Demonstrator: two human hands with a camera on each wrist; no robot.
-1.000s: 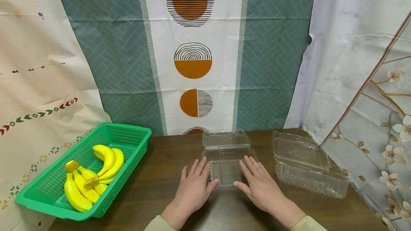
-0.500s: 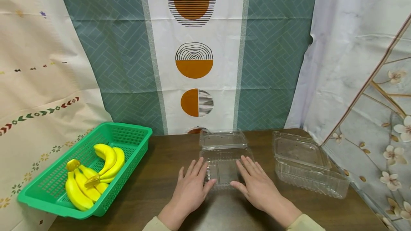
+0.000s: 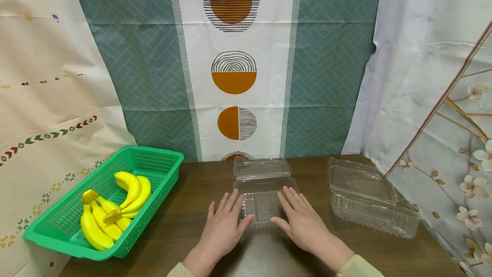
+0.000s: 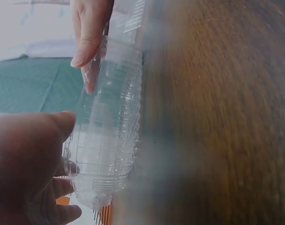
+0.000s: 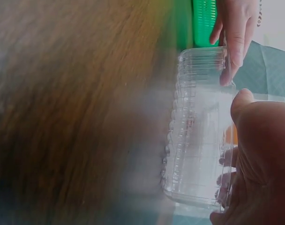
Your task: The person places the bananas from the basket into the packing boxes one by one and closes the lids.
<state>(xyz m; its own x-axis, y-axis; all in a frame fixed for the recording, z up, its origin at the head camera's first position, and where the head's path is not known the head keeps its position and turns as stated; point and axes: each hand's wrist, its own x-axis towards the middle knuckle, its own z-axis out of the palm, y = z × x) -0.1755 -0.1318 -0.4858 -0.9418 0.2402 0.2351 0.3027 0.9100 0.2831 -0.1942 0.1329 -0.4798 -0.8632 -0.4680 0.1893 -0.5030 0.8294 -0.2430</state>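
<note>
A clear plastic clamshell container (image 3: 265,204) lies on the table in front of me, its lid (image 3: 262,167) folded back away from me. My left hand (image 3: 221,228) is at its left side with fingers straight and spread. On the opposite side my right hand (image 3: 301,223) mirrors it, palm down. Both wrist views show the fingertips along the upper rim of the see-through tray (image 4: 109,108), with each thumb at the near edge. Nothing lies inside the container.
On the left, a green plastic basket (image 3: 153,152) holds two bunches of bananas (image 3: 94,228). A second clear clamshell container (image 3: 374,215) stands at the right, its lid tilted back toward the curtain. Patterned curtains (image 3: 326,76) close off the table's back and sides.
Both hands and the clear container between them have slid a little to the left. The head view has turned slightly left. Basket, bananas and second container have stayed put.
</note>
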